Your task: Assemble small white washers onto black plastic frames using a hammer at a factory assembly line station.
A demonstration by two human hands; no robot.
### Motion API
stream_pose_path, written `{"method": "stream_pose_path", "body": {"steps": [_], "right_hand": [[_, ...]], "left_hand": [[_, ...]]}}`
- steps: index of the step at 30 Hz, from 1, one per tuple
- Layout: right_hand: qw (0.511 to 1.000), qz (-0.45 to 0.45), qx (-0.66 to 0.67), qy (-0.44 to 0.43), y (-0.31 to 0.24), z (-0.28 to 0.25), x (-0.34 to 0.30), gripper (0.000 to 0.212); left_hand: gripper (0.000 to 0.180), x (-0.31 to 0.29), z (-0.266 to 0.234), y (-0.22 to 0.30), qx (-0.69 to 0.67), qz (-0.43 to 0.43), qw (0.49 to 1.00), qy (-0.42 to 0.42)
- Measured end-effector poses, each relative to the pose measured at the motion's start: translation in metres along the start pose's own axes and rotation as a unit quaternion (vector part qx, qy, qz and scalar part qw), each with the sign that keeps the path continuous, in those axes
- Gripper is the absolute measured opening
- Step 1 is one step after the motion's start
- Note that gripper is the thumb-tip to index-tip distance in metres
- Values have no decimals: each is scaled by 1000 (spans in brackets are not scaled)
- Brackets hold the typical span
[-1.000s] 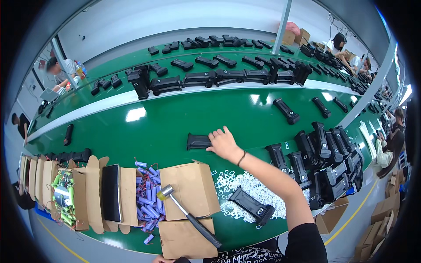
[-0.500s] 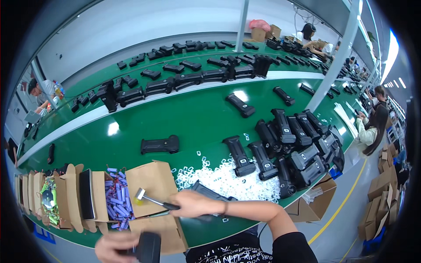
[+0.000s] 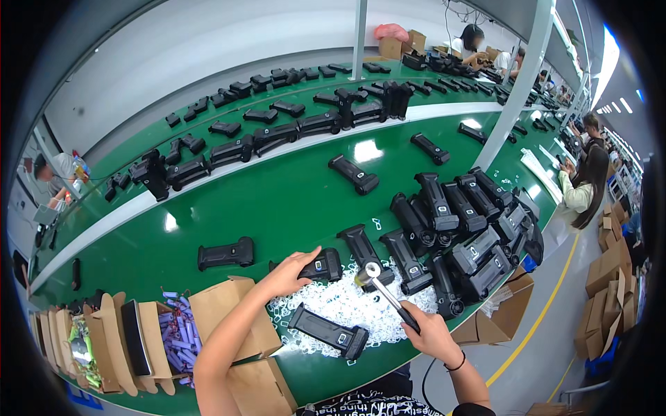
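Note:
My left hand (image 3: 291, 272) reaches across the bench and grips a black grip-shaped plastic housing (image 3: 329, 266), which has a small pale-edged window on its face. The housing lies at the far edge of a heap of small clear-and-white plastic frames (image 3: 291, 305). My right hand (image 3: 431, 334) is closed round the dark handle of a small hammer (image 3: 388, 295). The hammer's metal head with a yellowish face is over the heap, to the right of the held housing. Nearer to me, another black housing (image 3: 329, 333) lies tilted on the heap.
Many similar housings (image 3: 479, 246) are stacked at the right. One single housing (image 3: 226, 254) lies left on the green bench (image 3: 277, 187). Cardboard boxes (image 3: 232, 305) at the left hold purple cylindrical cells (image 3: 179, 333) and green parts. A metal post (image 3: 513, 104) rises at the right. Other people work farther off.
My left hand has moved from the lower left, where it held a black housing, to one beyond the heap. My right hand has carried the hammer rightward from the cardboard box to above the heap.

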State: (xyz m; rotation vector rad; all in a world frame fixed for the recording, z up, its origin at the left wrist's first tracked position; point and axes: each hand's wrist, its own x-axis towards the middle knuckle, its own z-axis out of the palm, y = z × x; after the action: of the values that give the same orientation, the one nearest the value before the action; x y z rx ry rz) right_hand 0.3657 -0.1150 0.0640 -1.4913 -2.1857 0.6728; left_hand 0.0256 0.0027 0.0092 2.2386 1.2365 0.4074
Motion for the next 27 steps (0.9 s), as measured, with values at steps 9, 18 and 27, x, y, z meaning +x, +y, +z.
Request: {"method": "stream_pose_path", "body": {"steps": [9,18,27], "right_hand": [[995,-47,-73,55,-18,31,34,57],[987,-82,-83,112,-21,40,59,63],[976,-133,112,130,-45,19,126,57]], "left_hand": [[40,6,10,11,-167,-29,973,154],[19,0,14,8,-149,-34,975,164],[11,9,20,23,-32,-45,976,211]]}}
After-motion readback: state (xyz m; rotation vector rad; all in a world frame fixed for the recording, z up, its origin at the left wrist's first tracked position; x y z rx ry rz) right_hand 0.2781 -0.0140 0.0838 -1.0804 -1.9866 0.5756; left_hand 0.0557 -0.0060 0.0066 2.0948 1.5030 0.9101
